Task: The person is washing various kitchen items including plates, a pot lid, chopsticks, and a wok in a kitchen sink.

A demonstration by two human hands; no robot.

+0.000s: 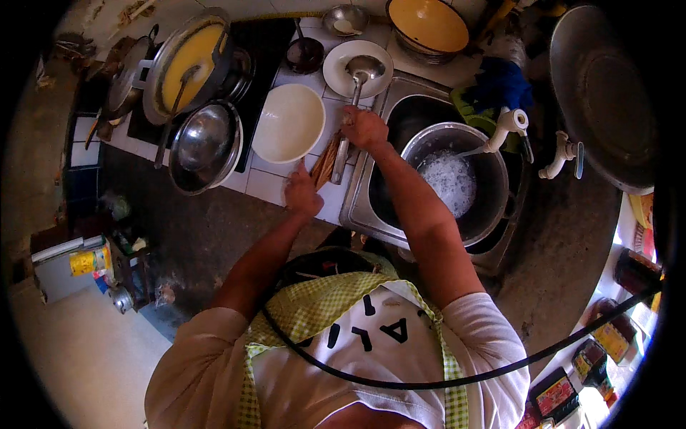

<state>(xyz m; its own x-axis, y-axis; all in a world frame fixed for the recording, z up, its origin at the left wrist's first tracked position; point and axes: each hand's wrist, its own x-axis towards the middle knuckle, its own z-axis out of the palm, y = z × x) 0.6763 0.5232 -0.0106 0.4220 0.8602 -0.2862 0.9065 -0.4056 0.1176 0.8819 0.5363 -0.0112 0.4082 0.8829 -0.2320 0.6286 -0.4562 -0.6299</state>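
My right hand is closed around the handle of a metal ladle, whose bowl lies over a white plate. My left hand is at the near rim of a cream bowl on the tiled counter; its fingertips are partly hidden, so its grip is unclear. Between the hands lies a bundle of thin brown sticks, perhaps a whisk brush. In the sink, water runs from a white tap into a large metal pot with foamy water.
On the left, a pot of yellow liquid stands on the stove with a ladle in it, beside stacked metal bowls. A yellow enamel basin and a small metal bowl stand behind. The steel sink edge borders the counter.
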